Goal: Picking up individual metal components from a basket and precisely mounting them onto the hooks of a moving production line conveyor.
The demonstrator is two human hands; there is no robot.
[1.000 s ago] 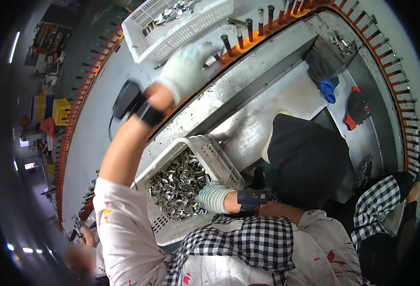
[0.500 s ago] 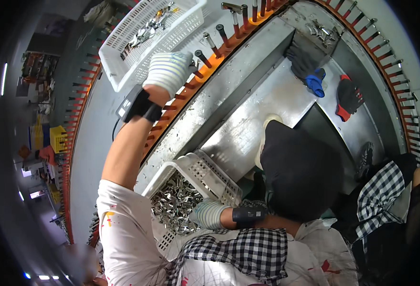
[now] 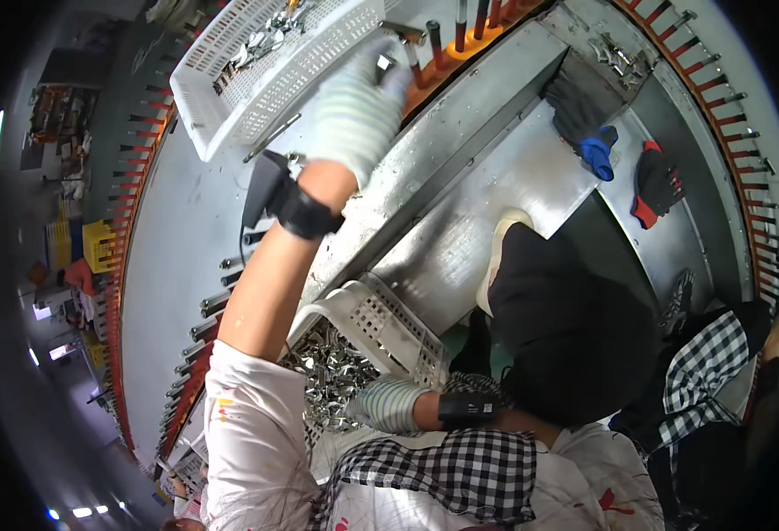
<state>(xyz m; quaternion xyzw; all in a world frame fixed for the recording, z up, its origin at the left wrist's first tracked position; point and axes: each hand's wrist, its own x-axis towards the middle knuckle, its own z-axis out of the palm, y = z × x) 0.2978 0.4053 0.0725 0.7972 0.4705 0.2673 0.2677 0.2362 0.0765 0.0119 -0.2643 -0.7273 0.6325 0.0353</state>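
Observation:
My left hand, in a striped knit glove, reaches over the row of red-and-black posts on the orange rail. Motion smears its fingers. A small dark, shiny piece shows at the fingertips, and I cannot tell whether it is gripped. A post close by carries a flat metal piece. Lower down, my right hand, gloved alike, rests in a white plastic basket. Its fingers are bent together against a heap of small shiny metal parts, and the fingertips are partly hidden.
A second white basket with metal parts stands beyond the rail. Dark gloves with blue and red cuffs lie on the metal bench. More posts line the right side. A person's checked apron shows at right.
My left hand has moved up and right along the posts, and its forearm has swung with it. My right hand stays in the basket of parts, hardly shifted.

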